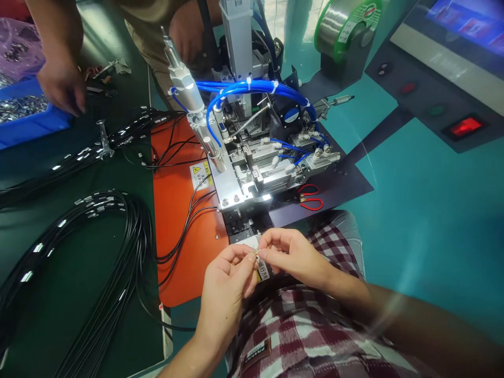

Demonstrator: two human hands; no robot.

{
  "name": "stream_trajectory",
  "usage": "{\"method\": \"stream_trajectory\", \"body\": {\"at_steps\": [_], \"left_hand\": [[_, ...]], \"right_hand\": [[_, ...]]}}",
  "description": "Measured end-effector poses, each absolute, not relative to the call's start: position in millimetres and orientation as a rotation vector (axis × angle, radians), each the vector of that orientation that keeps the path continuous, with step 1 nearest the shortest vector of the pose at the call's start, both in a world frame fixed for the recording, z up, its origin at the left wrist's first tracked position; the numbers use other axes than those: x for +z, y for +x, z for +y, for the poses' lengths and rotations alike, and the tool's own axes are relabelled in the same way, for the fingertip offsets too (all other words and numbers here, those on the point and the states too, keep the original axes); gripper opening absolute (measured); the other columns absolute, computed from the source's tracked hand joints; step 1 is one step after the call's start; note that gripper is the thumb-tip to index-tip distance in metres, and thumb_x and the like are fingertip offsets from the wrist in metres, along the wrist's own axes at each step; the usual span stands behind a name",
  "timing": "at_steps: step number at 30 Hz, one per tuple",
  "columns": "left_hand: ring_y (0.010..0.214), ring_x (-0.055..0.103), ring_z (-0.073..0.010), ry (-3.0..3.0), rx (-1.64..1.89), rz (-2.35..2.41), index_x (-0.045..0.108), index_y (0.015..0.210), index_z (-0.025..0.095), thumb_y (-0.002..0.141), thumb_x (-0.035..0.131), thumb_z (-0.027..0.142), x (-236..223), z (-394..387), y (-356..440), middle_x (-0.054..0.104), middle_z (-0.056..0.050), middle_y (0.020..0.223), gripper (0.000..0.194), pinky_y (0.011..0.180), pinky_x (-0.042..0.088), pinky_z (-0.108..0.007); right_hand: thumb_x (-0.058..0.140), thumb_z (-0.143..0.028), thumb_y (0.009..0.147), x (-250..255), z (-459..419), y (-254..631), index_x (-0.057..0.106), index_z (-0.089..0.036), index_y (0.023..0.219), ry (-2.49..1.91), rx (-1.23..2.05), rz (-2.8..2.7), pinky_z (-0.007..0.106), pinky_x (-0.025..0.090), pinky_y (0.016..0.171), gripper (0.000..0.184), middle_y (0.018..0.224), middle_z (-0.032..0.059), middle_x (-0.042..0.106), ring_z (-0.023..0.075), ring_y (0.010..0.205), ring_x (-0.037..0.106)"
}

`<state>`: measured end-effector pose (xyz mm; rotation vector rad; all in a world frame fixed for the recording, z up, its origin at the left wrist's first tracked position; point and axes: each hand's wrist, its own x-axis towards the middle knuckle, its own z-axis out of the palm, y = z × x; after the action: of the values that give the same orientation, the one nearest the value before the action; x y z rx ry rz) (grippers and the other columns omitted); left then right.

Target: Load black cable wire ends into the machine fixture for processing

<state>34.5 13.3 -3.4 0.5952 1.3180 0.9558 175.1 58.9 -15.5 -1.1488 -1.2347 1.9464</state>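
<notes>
My left hand (226, 286) and my right hand (293, 257) meet fingertip to fingertip in front of my body, at the near end of the machine. Between the pinched fingers show thin yellow-green wire ends (255, 252); most of them is hidden by the fingertips. Both hands are closed on them. A black cable (179, 328) runs from the table towards my left wrist and goes out of sight behind it. Just beyond the fingers sits the machine's black slide (238, 228), and a white label with printed characters (263, 270) lies below them.
The metal machine (268, 176) with blue air tubes stands on an orange base plate (187, 278). Red-handled scissors (312, 199) lie right of it. Black cable bundles (134, 231) cover the left table. A solder spool (346, 26), a control box (444, 68) and a co-worker's hand (63, 84) near a blue bin (35, 128) appear farther back.
</notes>
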Motion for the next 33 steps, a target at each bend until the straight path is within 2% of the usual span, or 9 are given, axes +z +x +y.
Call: {"method": "stream_trajectory", "body": {"at_steps": [5,10,12,16,24,33], "left_hand": [[0.041,0.027,-0.0032,0.584,0.969,1.3,0.057,0.08,0.015,0.085,0.062,0.031,-3.4,12.1,34.6,0.043,0.009,0.044,0.017,0.046,0.019,-0.02],[0.042,0.025,-0.0038,0.605,0.939,1.313,0.057,0.078,0.015,0.086,0.061,0.032,-4.2,12.0,34.1,0.039,0.009,0.042,0.019,0.047,0.019,-0.02],[0.042,0.025,-0.0038,0.613,0.936,1.314,0.057,0.079,0.015,0.087,0.061,0.033,-5.1,11.7,33.7,0.039,0.009,0.042,0.019,0.047,0.019,-0.02],[0.042,0.025,-0.0036,0.619,0.938,1.322,0.057,0.08,0.016,0.087,0.061,0.034,-6.5,10.8,33.0,0.04,0.009,0.042,0.02,0.046,0.019,-0.02],[0.04,0.032,-0.0042,0.672,0.911,1.348,0.058,0.079,0.016,0.084,0.063,0.034,-3.0,10.5,30.7,0.044,0.008,0.043,0.02,0.044,0.02,-0.02],[0.04,0.03,-0.0031,0.67,0.909,1.348,0.058,0.075,0.015,0.084,0.063,0.032,-4.6,11.1,31.8,0.043,0.008,0.043,0.021,0.044,0.02,-0.019]], "right_hand": [[0.059,-0.022,0.079,-16.0,52.1,175.9,0.057,-0.016,0.074,-1.175,1.718,-1.37,0.021,0.034,0.049,0.007,0.064,-0.0032,0.052,0.0082,0.055,0.045],[0.058,-0.026,0.08,-15.8,52.5,176.5,0.055,-0.016,0.075,-1.167,1.885,-1.236,0.021,0.035,0.048,0.012,0.062,-0.0038,0.052,0.0074,0.049,0.044],[0.059,-0.027,0.08,-15.4,53.7,177.0,0.056,-0.015,0.076,-1.197,1.852,-1.27,0.021,0.037,0.049,0.013,0.064,-0.0029,0.054,0.008,0.051,0.046],[0.061,-0.026,0.08,-15.9,53.9,178.3,0.06,-0.015,0.079,-1.199,1.696,-1.423,0.022,0.037,0.052,0.011,0.067,-0.0015,0.057,0.0093,0.056,0.048],[0.054,-0.016,0.085,-11.9,50.0,179.7,0.056,-0.017,0.075,-1.19,1.311,-1.734,0.024,0.039,0.06,0.01,0.071,-0.0012,0.057,0.0113,0.064,0.051],[0.06,-0.024,0.084,-18.6,54.2,181.7,0.062,-0.017,0.08,-1.213,1.575,-1.573,0.022,0.039,0.054,0.009,0.069,-0.0006,0.061,0.0108,0.059,0.052]]}}
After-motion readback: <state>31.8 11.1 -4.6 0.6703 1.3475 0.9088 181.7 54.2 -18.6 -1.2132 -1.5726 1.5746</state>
